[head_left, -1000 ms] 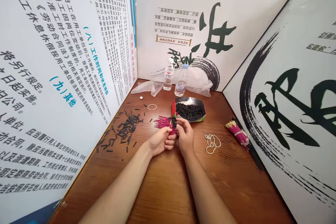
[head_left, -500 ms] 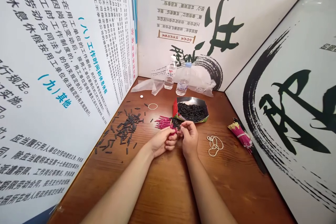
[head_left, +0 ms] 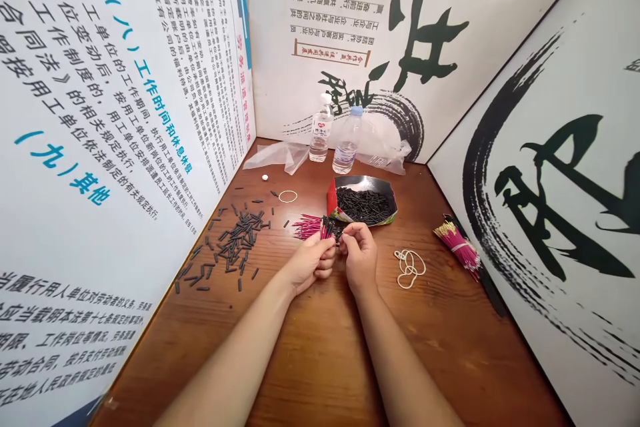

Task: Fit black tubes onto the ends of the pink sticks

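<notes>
My left hand [head_left: 314,265] is closed round a bundle of thin magenta wires [head_left: 306,227], their loose ends pointing left. Black sleeves cover the bundle's ends beside my thumb. Close on its right, my right hand [head_left: 360,259] is in a pinch at the black ends; whatever lies between its fingertips is too small to make out. Just behind both hands stands an open carton tray [head_left: 331,205] with red and green sides, holding many short black sleeves [head_left: 365,205].
Loose black sleeves [head_left: 237,240] lie scattered at left, near a rubber band [head_left: 287,197]. A tangled white band [head_left: 411,269] and another tied magenta bundle [head_left: 459,247] lie at right. Two water bottles [head_left: 321,133] and plastic bags [head_left: 280,155] stand by the back panel. Printed panels enclose the wooden table [head_left: 310,360].
The camera view has shifted slightly, so the table things appear a little higher. Both hands stay together at the bundle's black ends, with only small finger movement.
</notes>
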Action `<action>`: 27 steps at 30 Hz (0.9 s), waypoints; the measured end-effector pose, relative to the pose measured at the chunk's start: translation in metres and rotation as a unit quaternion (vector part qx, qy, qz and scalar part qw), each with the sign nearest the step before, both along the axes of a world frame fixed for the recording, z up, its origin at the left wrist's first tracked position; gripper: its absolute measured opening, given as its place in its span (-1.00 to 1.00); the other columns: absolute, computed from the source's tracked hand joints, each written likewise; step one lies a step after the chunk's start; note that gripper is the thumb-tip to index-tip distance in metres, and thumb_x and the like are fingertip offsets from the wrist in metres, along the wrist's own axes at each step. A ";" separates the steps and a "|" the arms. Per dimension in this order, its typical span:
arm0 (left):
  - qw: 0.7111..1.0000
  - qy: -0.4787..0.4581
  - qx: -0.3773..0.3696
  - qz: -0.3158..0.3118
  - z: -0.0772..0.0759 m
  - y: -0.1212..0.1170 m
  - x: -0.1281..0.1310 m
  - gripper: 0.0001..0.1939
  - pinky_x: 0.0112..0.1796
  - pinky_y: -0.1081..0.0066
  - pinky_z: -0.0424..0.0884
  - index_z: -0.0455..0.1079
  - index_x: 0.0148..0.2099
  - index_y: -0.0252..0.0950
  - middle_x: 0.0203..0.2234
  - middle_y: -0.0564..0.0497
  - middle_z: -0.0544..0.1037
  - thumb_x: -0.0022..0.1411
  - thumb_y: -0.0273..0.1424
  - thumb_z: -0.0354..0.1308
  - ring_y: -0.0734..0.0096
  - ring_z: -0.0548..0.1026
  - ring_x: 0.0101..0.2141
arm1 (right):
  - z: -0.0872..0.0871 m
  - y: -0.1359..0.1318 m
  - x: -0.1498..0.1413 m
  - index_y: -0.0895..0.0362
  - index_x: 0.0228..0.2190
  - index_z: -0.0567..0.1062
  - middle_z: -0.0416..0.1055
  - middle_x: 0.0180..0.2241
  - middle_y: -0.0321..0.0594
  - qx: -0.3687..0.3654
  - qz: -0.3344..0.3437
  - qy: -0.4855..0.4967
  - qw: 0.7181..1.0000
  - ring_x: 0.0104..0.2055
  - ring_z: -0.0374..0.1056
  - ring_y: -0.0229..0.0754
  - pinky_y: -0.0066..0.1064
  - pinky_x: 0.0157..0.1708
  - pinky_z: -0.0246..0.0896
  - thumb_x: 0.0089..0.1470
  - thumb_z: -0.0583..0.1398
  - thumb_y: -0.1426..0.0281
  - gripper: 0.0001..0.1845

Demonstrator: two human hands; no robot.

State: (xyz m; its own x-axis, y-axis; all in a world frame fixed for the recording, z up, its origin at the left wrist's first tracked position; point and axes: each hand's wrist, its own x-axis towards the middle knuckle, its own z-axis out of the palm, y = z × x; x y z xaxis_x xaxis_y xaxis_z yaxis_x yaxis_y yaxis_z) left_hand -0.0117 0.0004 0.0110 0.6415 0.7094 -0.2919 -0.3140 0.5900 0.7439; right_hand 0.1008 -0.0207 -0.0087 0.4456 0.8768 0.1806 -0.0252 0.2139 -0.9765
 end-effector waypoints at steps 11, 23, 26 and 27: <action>0.999 0.025 0.028 0.000 -0.001 -0.002 0.004 -0.74 -0.66 0.65 -0.15 0.09 -0.25 -0.24 -0.60 0.25 0.08 0.21 -0.26 0.13 0.76 -0.05 -0.70 | -0.003 0.000 0.001 0.10 -0.46 0.34 0.22 -0.58 -0.41 -0.020 -0.009 0.007 1.000 -0.54 0.13 -0.31 -0.45 -0.52 0.04 -0.06 0.12 0.37 -0.94; 1.000 0.003 0.001 0.002 -0.005 0.000 0.002 -0.76 -0.69 0.63 -0.14 0.07 -0.36 -0.26 -0.63 0.23 0.13 0.22 -0.31 0.08 0.74 -0.02 -0.72 | -0.002 -0.001 -0.001 0.12 -0.32 0.45 0.18 -0.57 -0.42 -0.005 0.014 0.004 1.000 -0.54 0.11 -0.31 -0.44 -0.50 0.05 -0.02 0.12 0.37 -0.82; 1.000 0.001 -0.003 0.003 -0.004 0.000 0.002 -0.77 -0.69 0.62 -0.15 0.08 -0.36 -0.27 -0.64 0.23 0.13 0.22 -0.31 0.08 0.74 -0.02 -0.72 | -0.001 -0.001 0.000 0.12 -0.34 0.46 0.20 -0.58 -0.42 -0.007 0.016 0.003 1.000 -0.54 0.12 -0.31 -0.45 -0.51 0.06 -0.02 0.12 0.37 -0.83; 1.000 -0.001 -0.004 0.002 -0.004 0.000 0.002 -0.77 -0.69 0.62 -0.15 0.08 -0.36 -0.27 -0.64 0.23 0.13 0.22 -0.31 0.08 0.74 -0.02 -0.72 | -0.001 -0.001 0.000 0.12 -0.35 0.47 0.20 -0.58 -0.41 -0.009 0.018 0.001 1.000 -0.54 0.13 -0.31 -0.45 -0.51 0.06 -0.02 0.12 0.38 -0.83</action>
